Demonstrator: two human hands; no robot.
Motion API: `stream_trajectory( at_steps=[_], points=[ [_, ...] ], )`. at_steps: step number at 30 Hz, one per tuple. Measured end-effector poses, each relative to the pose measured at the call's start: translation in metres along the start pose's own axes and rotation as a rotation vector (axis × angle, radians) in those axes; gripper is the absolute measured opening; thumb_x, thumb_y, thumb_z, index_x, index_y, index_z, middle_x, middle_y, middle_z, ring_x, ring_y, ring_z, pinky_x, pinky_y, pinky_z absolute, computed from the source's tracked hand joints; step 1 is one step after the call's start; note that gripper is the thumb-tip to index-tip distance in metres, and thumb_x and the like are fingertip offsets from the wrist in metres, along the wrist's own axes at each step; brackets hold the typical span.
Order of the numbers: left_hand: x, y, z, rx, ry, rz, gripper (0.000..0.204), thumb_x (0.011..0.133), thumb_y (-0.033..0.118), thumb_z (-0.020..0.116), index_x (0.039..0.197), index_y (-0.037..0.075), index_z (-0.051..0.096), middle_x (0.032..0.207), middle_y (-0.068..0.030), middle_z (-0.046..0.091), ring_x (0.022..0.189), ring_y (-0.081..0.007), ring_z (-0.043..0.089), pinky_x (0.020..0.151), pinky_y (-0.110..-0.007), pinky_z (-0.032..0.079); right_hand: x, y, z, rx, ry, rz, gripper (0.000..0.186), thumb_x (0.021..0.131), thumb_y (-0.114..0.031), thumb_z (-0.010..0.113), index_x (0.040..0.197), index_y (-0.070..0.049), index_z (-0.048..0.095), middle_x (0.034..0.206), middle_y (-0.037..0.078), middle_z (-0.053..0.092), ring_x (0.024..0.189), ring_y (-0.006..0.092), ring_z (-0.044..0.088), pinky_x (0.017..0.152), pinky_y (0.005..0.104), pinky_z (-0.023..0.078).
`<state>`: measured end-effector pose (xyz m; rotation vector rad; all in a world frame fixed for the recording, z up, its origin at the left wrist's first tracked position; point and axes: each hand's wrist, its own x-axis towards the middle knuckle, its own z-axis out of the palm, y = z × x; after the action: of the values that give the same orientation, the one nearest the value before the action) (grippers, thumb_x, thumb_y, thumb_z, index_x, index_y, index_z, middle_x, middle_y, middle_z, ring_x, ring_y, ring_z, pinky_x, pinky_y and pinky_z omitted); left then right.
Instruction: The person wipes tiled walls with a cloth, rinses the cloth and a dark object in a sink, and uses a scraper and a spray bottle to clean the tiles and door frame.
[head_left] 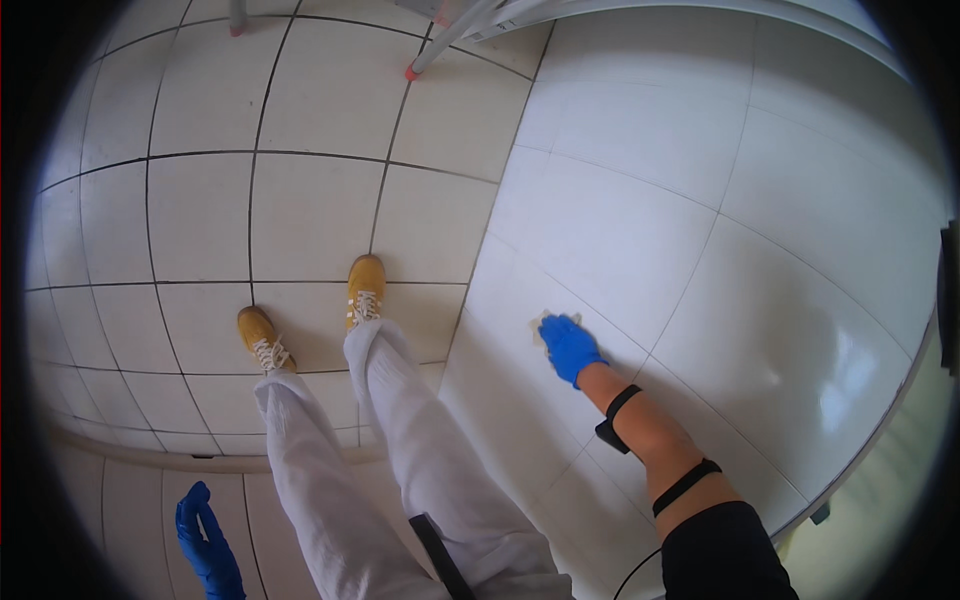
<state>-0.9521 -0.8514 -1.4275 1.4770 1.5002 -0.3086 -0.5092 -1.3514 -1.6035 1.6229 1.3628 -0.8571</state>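
My right hand (571, 350), in a blue glove, lies against the white tiled wall (640, 230) and presses a small pale yellowish cloth (537, 334) to it. Only the cloth's edges show around the fingers; the rest is hidden under the palm. At the lower left, my left hand (207, 545) hangs away from everything in a matching blue glove. Its fingers are loosely bent, with a gap at the thumb and nothing visible between them.
My yellow shoes (366, 285) stand on beige floor tiles (320, 205) beside the wall. Metal legs with red tips (430, 58) reach the floor ahead, below a curved white frame (800, 20). A pale green surface (890, 470) borders the wall at right.
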Motion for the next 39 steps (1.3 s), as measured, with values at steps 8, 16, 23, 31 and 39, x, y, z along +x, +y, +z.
stream_trajectory(
  at_steps=[8,16,23,31,39],
  points=[
    [0.009,0.044,0.038,0.261,-0.097,0.181,0.018,0.089,-0.002,0.046,0.103,0.002,0.055,0.102,-0.0085,0.057,0.098,-0.018,0.054,0.089,-0.03,0.041,0.079,0.336,-0.207,-0.454,0.406,0.729,0.058,0.086,-0.031,0.046,0.135,-0.003,0.032,0.14,0.014,0.033,0.131,0.0268,0.029,0.107,0.0433,0.021],
    [0.031,0.052,0.086,0.609,-0.258,0.268,0.025,0.092,0.015,0.048,0.109,-0.001,0.057,0.108,-0.014,0.06,0.099,-0.0229,0.056,0.088,-0.033,0.044,0.184,0.274,-0.109,-0.238,0.346,0.605,0.052,0.088,-0.02,0.041,0.136,-0.002,0.032,0.14,0.014,0.034,0.131,0.0266,0.028,0.109,0.0382,0.018],
    [0.029,0.049,0.068,0.488,-0.144,0.193,0.018,0.089,0.002,0.048,0.104,0.0,0.057,0.103,-0.0122,0.059,0.096,-0.0216,0.056,0.087,-0.031,0.043,0.056,-0.159,0.124,-0.016,-0.221,-0.14,0.047,0.088,-0.014,0.038,0.133,0.0,0.034,0.139,0.014,0.034,0.127,0.0261,0.033,0.108,0.0337,0.023],
    [0.018,0.036,0.068,0.528,-0.134,0.112,0.019,0.087,-0.004,0.047,0.103,0.001,0.056,0.101,-0.0091,0.057,0.097,-0.019,0.054,0.088,-0.03,0.042,0.121,-0.038,0.071,0.465,-0.128,0.111,0.043,0.086,-0.021,0.044,0.125,-0.002,0.045,0.132,0.013,0.042,0.122,0.0291,0.039,0.104,0.0387,0.027],
    [0.057,0.031,0.091,0.627,-0.124,0.116,0.022,0.092,0.011,0.048,0.107,0.0,0.059,0.105,-0.0147,0.062,0.096,-0.025,0.058,0.088,-0.033,0.044,0.255,0.213,-0.08,-0.253,0.212,0.577,0.058,0.087,-0.031,0.045,0.137,-0.005,0.031,0.144,0.011,0.028,0.134,0.0254,0.022,0.109,0.0401,0.016]
  ],
)
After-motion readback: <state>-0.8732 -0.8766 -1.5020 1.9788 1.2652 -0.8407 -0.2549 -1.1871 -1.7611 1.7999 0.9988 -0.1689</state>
